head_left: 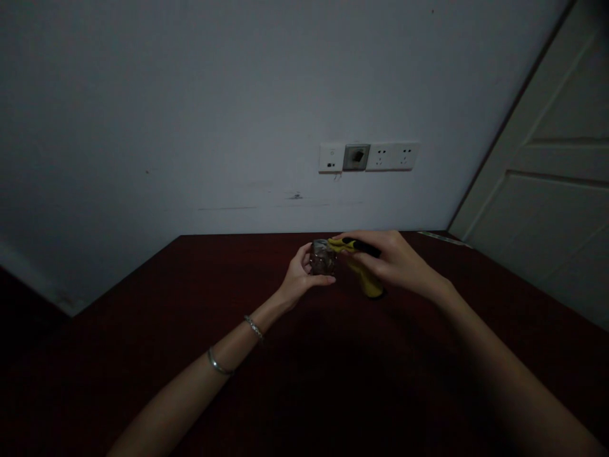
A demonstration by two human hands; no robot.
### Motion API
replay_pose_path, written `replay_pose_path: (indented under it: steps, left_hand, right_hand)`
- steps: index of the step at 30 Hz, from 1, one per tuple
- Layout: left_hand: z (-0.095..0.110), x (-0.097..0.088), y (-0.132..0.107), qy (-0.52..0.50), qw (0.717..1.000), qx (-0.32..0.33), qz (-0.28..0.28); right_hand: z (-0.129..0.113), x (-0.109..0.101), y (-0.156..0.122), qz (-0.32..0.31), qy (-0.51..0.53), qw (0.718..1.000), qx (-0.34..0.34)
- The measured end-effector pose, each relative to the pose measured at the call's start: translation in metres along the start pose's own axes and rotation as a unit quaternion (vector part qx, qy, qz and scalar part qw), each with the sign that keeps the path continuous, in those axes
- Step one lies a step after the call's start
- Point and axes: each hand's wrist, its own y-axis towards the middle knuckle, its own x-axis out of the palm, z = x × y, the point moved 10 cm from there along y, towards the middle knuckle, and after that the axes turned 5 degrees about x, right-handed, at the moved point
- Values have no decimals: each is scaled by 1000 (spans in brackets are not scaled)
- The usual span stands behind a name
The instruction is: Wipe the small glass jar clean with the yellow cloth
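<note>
Below the wall socket panel [368, 157], over the dark red table [190, 285], the left hand [299, 276] was curled around a small glassy object [322, 257]. Just right of it, the right hand [397, 260] gripped a yellow-and-black tool [366, 279], whose tip touched the object.

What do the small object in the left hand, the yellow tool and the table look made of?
Small object: likely clear glass or plastic, with faint glints; the dim light leaves it open. Yellow tool: probably matte plastic, with a black part. Table: smooth and dark red-brown, maybe wood or veneer.
</note>
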Motion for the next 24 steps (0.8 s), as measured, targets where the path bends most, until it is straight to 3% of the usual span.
replay_pose_path:
  steps: [4, 18, 24]
  left_hand:
    - [3, 5, -3, -20, 1000, 3, -11]
    - [4, -1, -9, -33, 999, -1, 12]
    - [7, 2, -10, -47, 999, 6, 6]
  right_hand:
    - [10, -3, 3, 35, -6, 999, 17]
    - [-4, 10, 1, -27, 32, 999, -2]
    - [10, -1, -1, -9, 68, 997, 38]
